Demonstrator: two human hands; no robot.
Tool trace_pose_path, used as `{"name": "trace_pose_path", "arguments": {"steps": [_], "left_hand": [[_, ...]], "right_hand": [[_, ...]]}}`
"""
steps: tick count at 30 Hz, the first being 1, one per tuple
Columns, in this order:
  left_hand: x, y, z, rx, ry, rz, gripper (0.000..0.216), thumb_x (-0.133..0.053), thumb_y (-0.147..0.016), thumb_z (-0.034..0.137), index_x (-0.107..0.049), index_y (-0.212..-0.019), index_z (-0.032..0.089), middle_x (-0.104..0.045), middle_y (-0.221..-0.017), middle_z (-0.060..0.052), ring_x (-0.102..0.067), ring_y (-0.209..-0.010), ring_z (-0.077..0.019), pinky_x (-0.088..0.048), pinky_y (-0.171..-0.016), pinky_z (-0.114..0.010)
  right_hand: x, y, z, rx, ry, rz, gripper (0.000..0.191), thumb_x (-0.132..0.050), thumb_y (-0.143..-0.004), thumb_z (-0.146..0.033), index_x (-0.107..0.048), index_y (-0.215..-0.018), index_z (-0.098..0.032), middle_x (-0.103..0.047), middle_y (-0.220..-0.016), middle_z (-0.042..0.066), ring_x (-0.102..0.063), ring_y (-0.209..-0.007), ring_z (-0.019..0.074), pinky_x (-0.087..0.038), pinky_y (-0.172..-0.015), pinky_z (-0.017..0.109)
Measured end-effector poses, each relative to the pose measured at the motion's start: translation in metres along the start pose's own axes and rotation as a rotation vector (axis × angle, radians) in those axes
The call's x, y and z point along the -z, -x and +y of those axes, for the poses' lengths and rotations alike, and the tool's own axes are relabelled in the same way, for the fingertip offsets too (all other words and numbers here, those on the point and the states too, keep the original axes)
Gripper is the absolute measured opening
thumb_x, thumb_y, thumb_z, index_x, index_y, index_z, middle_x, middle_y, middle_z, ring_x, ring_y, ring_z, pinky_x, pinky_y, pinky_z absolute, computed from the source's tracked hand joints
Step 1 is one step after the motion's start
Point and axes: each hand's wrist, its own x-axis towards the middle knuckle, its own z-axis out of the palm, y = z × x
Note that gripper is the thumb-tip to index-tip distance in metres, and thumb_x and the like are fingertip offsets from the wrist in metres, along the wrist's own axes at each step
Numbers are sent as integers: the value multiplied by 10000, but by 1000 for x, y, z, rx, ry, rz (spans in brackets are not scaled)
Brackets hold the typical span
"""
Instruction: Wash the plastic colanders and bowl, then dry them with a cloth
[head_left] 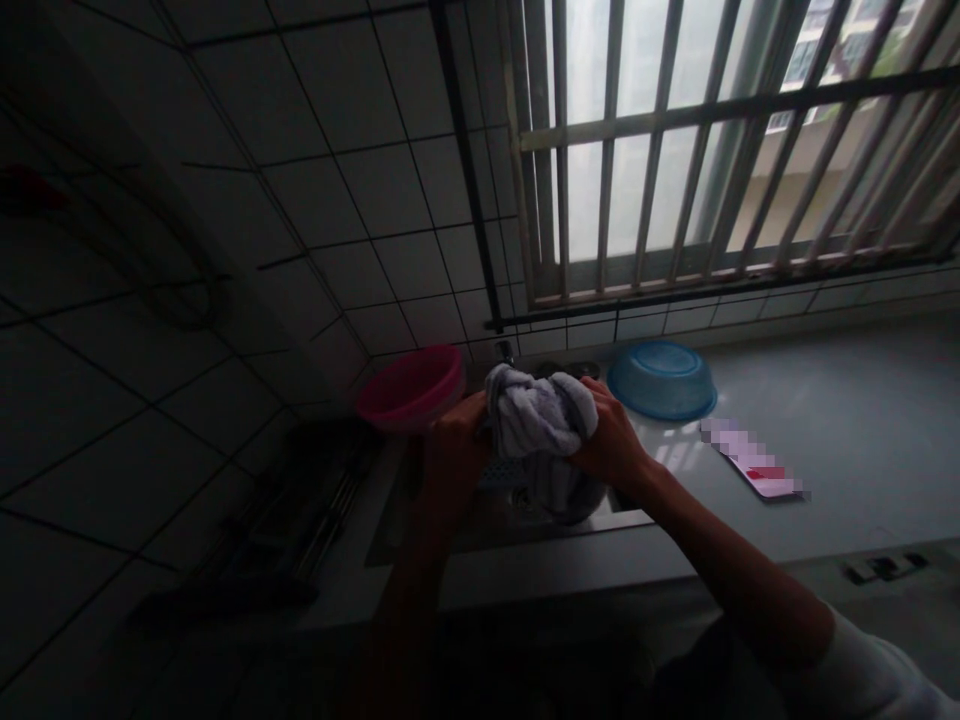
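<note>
A bunched, light grey towel (536, 412) is held up over the sink (442, 535), with a darker part of it hanging down toward the basin. My left hand (459, 435) grips its left end, the fingers closed and mostly in shadow. On the other side my right hand (611, 435) is closed around the right end of the cloth. Behind the towel the tap (504, 352) shows only in part. The sink drain (523, 500) is visible below, between my forearms.
A pink basin (412, 388) leans at the sink's back left. An upturned blue basin (663, 380) sits on the counter (847, 410) to the right, near a pink, blurred-out flat object (754, 460). A dark rack (300, 520) stands left. Window bars (660, 125) rise behind.
</note>
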Motion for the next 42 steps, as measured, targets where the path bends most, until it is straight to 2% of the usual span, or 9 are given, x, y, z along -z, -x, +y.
{"name": "trace_pose_path", "arguments": {"steps": [4,8,14,20,25,31,35,39,42], "left_hand": [[-6,14,-20,40,186,181,403,-511,-924,293,-785,-1214,241,-769,-1314,-63,-715,-1217,-265,-535,-1082,-376],[-11,26,-42,221,440,421,379,-603,-913,412,-809,-1161,213,-807,-1206,-68,-744,-1144,-277,-573,-1040,-411],[-42,31,-74,590,672,746,488,-688,-861,552,-785,-1105,140,-815,-1075,-113,-762,-1008,-293,-621,-901,-451],[-65,41,-83,563,774,610,585,-665,-904,560,-664,-1316,145,-728,-1328,-181,-730,-1159,-281,-598,-991,-443],[-52,60,-49,492,691,675,659,-713,-893,545,-554,-1458,246,-542,-1572,-166,-569,-1417,-294,-517,-1132,-440],[-10,54,11,448,1167,317,712,-380,-999,744,-616,-1431,229,-662,-1440,-186,-663,-1312,-327,-591,-1046,-524],[7,47,15,537,1143,203,609,-365,-1042,618,-664,-1393,220,-744,-1318,-147,-702,-1245,-329,-615,-1008,-536],[16,60,-5,591,1151,188,537,-421,-1027,555,-664,-1399,254,-741,-1347,-112,-715,-1220,-324,-635,-975,-540],[16,75,-29,615,1073,348,517,-490,-994,572,-681,-1376,280,-757,-1307,-92,-710,-1222,-322,-644,-961,-533]], "right_hand": [[0,15,18,-121,-61,106,251,-742,-773,-306,-697,-1007,-225,-747,-1032,106,-661,-1036,322,-547,-983,483],[-9,34,35,-327,-230,271,523,-767,-764,-438,-666,-1225,-213,-736,-1210,129,-674,-1180,332,-550,-1045,489],[-29,49,38,-507,-387,273,738,-816,-735,-542,-615,-1350,-186,-701,-1318,166,-652,-1282,328,-528,-1116,487],[-44,60,35,-642,-389,428,902,-824,-707,-599,-538,-1443,-162,-648,-1401,208,-603,-1348,348,-492,-1145,531],[-53,82,37,-671,-196,620,790,-744,-784,-579,-520,-1428,-180,-651,-1343,196,-563,-1375,370,-447,-1161,610],[-59,111,4,-295,-198,341,147,-639,-874,-397,-660,-977,-294,-682,-927,110,-685,-955,354,-606,-842,562],[-55,109,-33,-8,-284,250,207,-494,-965,-270,-619,-801,-289,-661,-798,71,-648,-727,261,-593,-671,449],[-48,122,-36,-59,-462,55,118,-586,-953,-335,-702,-953,-312,-730,-943,72,-698,-807,258,-622,-691,404],[-38,136,-9,-234,-483,77,289,-708,-853,-491,-746,-1096,-339,-757,-984,80,-726,-891,307,-649,-765,458]]}}
